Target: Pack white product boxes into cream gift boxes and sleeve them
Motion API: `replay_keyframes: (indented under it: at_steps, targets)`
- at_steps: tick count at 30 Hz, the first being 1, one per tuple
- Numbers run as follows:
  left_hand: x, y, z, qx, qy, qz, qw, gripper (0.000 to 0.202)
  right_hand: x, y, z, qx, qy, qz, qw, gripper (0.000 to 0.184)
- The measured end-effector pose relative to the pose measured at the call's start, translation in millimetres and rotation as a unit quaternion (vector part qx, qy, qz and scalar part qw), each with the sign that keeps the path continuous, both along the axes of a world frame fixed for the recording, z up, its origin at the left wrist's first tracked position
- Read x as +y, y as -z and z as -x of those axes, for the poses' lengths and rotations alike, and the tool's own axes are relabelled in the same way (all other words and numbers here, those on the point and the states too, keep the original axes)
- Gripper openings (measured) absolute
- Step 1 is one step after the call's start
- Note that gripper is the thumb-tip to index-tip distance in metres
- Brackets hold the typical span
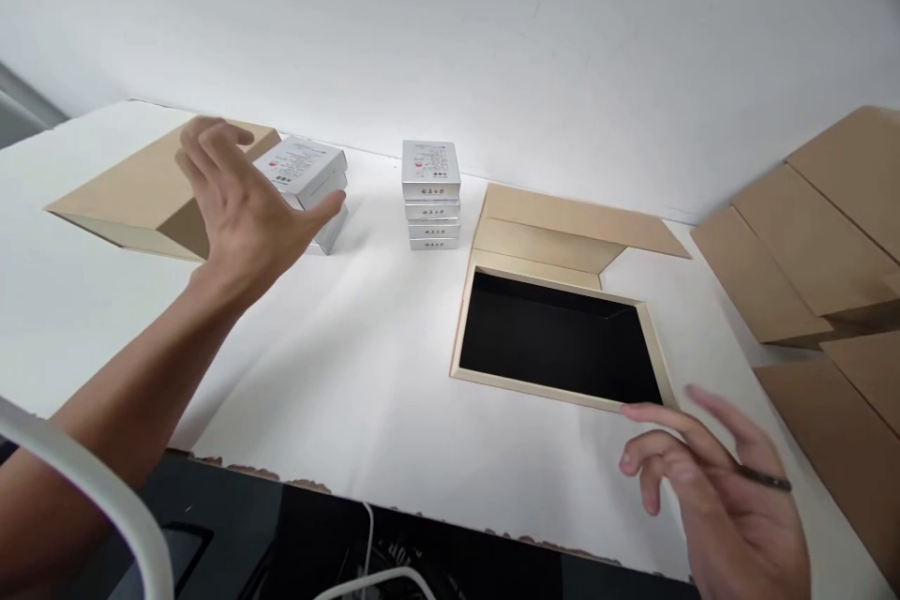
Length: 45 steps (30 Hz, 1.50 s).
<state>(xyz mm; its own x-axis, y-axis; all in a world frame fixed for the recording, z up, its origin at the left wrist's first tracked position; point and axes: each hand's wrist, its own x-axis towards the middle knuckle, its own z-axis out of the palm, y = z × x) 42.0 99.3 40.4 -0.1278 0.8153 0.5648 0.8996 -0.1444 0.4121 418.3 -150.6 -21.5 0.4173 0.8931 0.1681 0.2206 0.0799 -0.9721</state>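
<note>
My left hand (243, 202) is raised in front of a stack of small silver boxes (302, 169), fingers curved and thumb spread, holding nothing. Part of that stack is hidden behind it; whether the hand touches the boxes I cannot tell. Beside it stands a second stack of several silver boxes (431, 173) with printed tops. An open tan box (541, 392) with a black interior lies to the right, its lid folded back toward the wall. At that box's near right corner is my right hand (727, 492), slightly blurred, fingers apart, with a dark ring on one finger.
A tan box (141, 192) lies at the left, behind my left hand. Brown cardboard boxes (794, 253) stand along the right edge. The white tabletop (337, 366) has a ragged front edge. A white cable or tube (91, 478) curves across the lower left.
</note>
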Motion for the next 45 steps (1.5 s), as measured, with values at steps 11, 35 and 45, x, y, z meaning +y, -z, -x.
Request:
replay_keyframes:
  at_steps: [11, 35, 45]
  targets:
    - [-19, -4.6, 9, -0.076, 0.039, -0.059, 0.995, 0.056, 19, 23.6, 11, -0.523, 0.106, -0.080, 0.842, 0.031]
    - [-52, -1.5, -162, 0.170, 0.598, 0.224, 0.750, 0.048, 19, 44.3, 14, -0.548, 0.081, -0.066, 0.830, 0.049]
    - [7, 10.2, -9, 0.049, 0.001, 0.064, 0.997, 0.079, 17, 50.4, 16, -0.545, 0.079, -0.061, 0.832, 0.048]
